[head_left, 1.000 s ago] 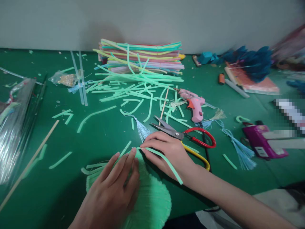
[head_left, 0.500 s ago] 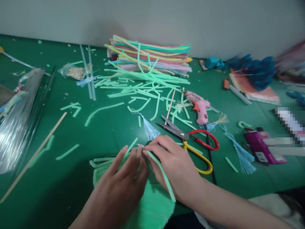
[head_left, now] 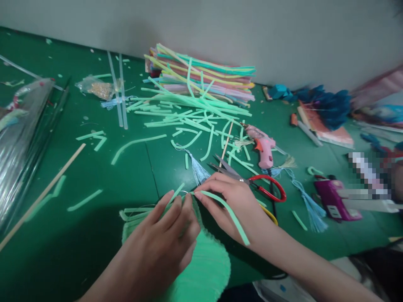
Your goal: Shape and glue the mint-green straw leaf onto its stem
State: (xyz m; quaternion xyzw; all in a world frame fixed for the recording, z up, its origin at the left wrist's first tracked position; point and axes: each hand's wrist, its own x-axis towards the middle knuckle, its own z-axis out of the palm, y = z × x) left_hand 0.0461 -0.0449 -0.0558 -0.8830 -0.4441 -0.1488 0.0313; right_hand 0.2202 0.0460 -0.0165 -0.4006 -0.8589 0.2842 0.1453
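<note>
My left hand lies flat on a light green disc built of glued strips, fingertips pressing its far edge. My right hand pinches a light green strip at its far end, right beside the left fingertips; the strip curves back over the hand. Both hands meet at the disc's top rim. Just beyond them lie a blue tassel and red-and-yellow scissors.
Loose green strips litter the green table, with a stack of coloured strips by the wall. A pink glue gun lies right of centre, a purple device further right, plastic-wrapped sticks at left.
The view shifted slightly. My right hand swung the strip's free end outward to the right while still pinching its tip; the left fingers stayed pressed on the disc's rim.
</note>
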